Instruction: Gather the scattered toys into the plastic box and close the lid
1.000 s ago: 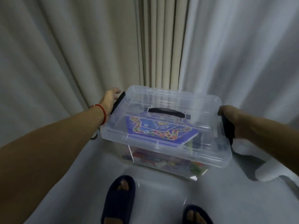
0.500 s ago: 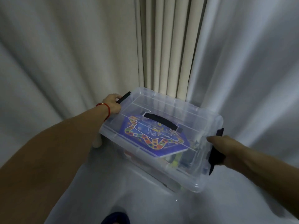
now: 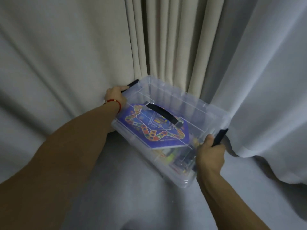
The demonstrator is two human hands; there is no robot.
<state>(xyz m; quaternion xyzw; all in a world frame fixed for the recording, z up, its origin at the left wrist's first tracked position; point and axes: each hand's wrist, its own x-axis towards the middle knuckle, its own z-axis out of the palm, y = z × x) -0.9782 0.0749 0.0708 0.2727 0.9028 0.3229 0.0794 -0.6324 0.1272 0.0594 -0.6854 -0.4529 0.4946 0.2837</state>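
A clear plastic box (image 3: 171,128) with its lid (image 3: 182,103) on holds a purple game board (image 3: 154,130) lying flat over a blurred jumble of coloured toys (image 3: 172,156). The left hand (image 3: 115,95) grips the far-left black latch (image 3: 131,84); the right hand (image 3: 210,154) grips the near-right black latch (image 3: 220,136). The box's long axis runs from upper left to lower right, its black carry handle (image 3: 161,114) following it. It sits low against pale curtains (image 3: 166,39), over a grey floor (image 3: 132,196)
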